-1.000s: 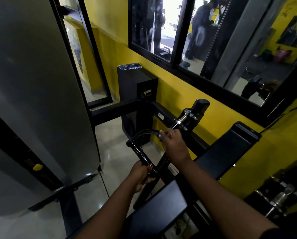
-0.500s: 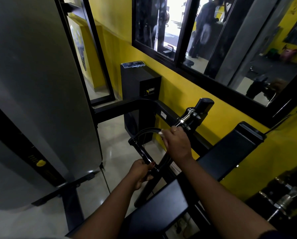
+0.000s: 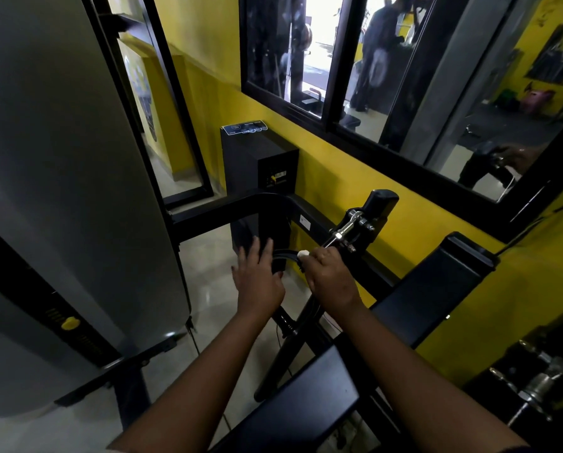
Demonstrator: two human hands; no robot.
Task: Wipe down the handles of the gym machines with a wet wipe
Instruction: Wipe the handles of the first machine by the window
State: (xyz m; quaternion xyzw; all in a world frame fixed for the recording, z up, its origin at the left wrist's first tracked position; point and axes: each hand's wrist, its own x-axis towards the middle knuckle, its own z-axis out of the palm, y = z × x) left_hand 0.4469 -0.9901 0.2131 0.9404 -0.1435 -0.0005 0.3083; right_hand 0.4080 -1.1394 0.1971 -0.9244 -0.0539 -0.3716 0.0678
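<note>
Grips wipe (image 3: 303,254) on handle (image 3: 285,253) with right hand (image 3: 331,277); spreads left hand (image 3: 257,279), fingers straight, over its bend. Narrow floor (image 3: 215,289) between grey shroud (image 3: 61,158) and yellow wall (image 3: 339,178); sticker (image 3: 304,221) unreadable.

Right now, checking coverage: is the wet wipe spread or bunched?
Bunched: only a small white bit of the wet wipe pokes from the right hand.

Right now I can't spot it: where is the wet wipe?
Head view, centre: the wet wipe pokes from the right hand on the curved handle, beside the left hand.
</note>
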